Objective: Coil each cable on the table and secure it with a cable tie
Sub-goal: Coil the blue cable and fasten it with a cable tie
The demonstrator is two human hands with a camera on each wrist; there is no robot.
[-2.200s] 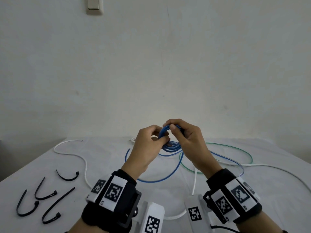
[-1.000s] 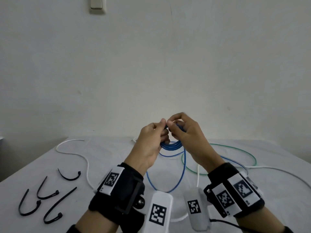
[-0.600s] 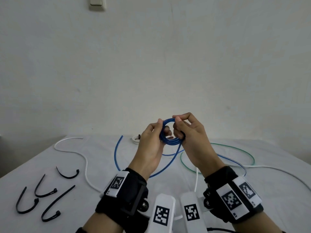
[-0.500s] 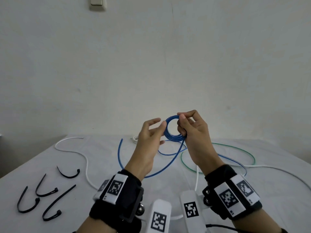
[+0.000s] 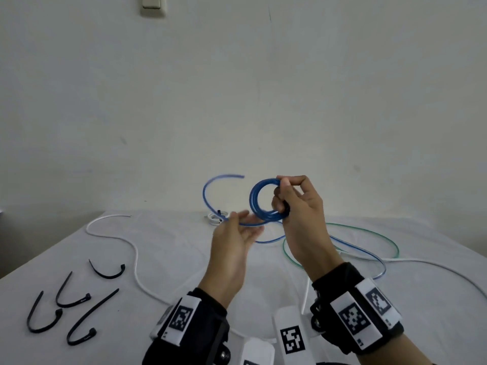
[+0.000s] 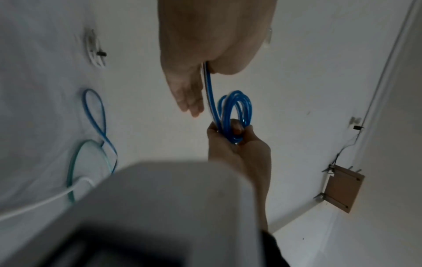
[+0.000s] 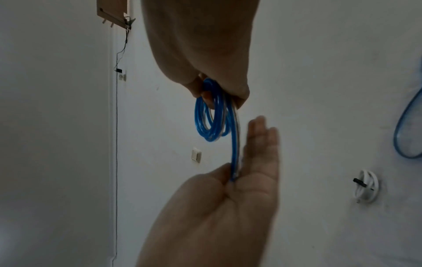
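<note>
A blue cable is partly wound into a small coil (image 5: 252,201), held upright above the table. My right hand (image 5: 284,196) grips the coil's right side, thumb and forefinger pinching the top and other fingers hooked through it. The wrist views show the same coil (image 6: 236,92) (image 7: 200,124). My left hand (image 5: 242,222) sits just left of and below the coil. A loose blue strand (image 7: 234,153) runs between its thumb and straight fingers. The tail arcs up to the left in the air. Several black cable ties (image 5: 106,276) lie at the near left.
A white cloth covers the table (image 5: 171,254). A loose white cable (image 5: 135,259) snakes across the left and front. A green cable (image 5: 369,230) loops at the right with more blue cable. A small tied white coil (image 5: 214,218) lies at the far middle.
My left hand let go of the coil and moved down-left along the loose strand. My right hand turned the coil upright and lifted it. The blue tail swung up off the table.
</note>
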